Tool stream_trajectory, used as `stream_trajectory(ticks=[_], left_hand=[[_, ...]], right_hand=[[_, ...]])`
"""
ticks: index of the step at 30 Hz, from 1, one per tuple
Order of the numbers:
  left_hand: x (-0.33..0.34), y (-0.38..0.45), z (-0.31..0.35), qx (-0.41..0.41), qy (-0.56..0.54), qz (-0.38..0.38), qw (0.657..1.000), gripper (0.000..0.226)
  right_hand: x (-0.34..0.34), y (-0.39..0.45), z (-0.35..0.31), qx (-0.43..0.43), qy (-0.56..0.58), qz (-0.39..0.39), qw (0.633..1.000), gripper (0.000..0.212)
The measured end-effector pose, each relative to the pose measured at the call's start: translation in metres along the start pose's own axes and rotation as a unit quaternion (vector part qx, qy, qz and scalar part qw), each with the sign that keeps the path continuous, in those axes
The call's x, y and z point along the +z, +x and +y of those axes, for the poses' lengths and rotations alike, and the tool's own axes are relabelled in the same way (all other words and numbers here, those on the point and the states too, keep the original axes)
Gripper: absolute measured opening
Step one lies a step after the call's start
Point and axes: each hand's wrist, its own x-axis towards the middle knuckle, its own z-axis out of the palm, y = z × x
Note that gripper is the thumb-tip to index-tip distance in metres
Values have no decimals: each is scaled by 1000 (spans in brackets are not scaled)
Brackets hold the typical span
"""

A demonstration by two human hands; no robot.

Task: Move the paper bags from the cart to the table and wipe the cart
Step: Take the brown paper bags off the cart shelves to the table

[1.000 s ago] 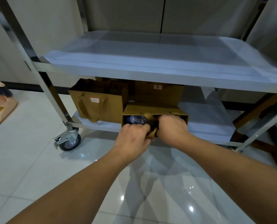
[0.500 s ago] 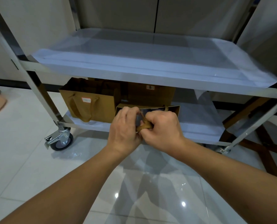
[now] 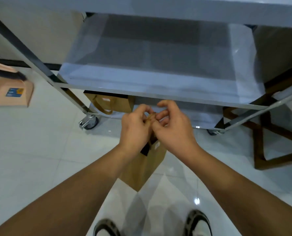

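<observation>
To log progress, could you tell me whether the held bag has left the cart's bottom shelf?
Yes. The bag now hangs from both hands, clear of the cart, over the floor; earlier it sat on the bottom shelf.

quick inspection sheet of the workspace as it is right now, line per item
surface: cart middle shelf under clear film, nothing on it; no table seen
job's things: one paper bag hangs off the cart above the floor by its handles; second paper bag on the bottom shelf
clutter: dustpan with brush on the floor at left
grippers: left hand and right hand both pinch the handles
cables: nothing seen
surroundings: glossy white tile floor, wooden frame at right, caster, shoes at the bottom edge
</observation>
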Motion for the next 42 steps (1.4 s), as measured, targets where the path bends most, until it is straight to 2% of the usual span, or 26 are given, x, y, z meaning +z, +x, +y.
stream_trajectory(ticks=[1,3,7,12,14,18,19,22,23,25,28,31,33,36,39,42], left_hand=[[-11,-6,12,-25,15,-12,1000,12],[-34,-24,37,-56,67,-76,993,12],[-81,-74,91,-93,109,-182,973,17],[-136,-112,175,-107,103,-181,972,19],[-158,-116,215,-97,91,-176,975,20],[-189,-115,291,-89,82,-196,973,23],[-193,-115,309,-76,90,-205,972,23],[-198,-118,357,-21,108,-239,965,18],[-198,-121,370,-10,105,-248,963,15],[-196,-122,390,11,107,-264,959,13],[-188,-122,405,35,117,-310,943,15],[-176,-128,421,52,147,-390,908,25],[-164,-137,435,87,207,-426,877,27],[-140,-163,459,174,327,-449,813,9],[-113,-205,493,268,400,-470,740,16],[-87,-258,528,347,400,-509,679,26]], right_hand=[[-10,-9,-8,34,25,-6,999,38],[-31,-31,-22,104,39,-21,994,45],[-71,-77,-44,253,47,-88,962,38],[-116,-122,-79,365,135,-118,914,38],[-139,-131,-95,378,156,-108,906,45],[-190,-140,-127,351,148,-59,923,55],[-202,-141,-133,343,139,-44,928,52],[-236,-148,-147,310,49,-19,949,19],[-246,-152,-150,304,9,-13,953,14],[-264,-166,-158,307,-47,12,950,13],[-283,-196,-164,306,-70,69,947,28],[-298,-236,-169,329,-63,138,932,39],[-305,-265,-168,353,-52,188,915,41],[-315,-314,-166,401,-17,257,879,28],[-327,-371,-165,444,19,324,835,15],[-333,-432,-160,471,48,388,791,14]])
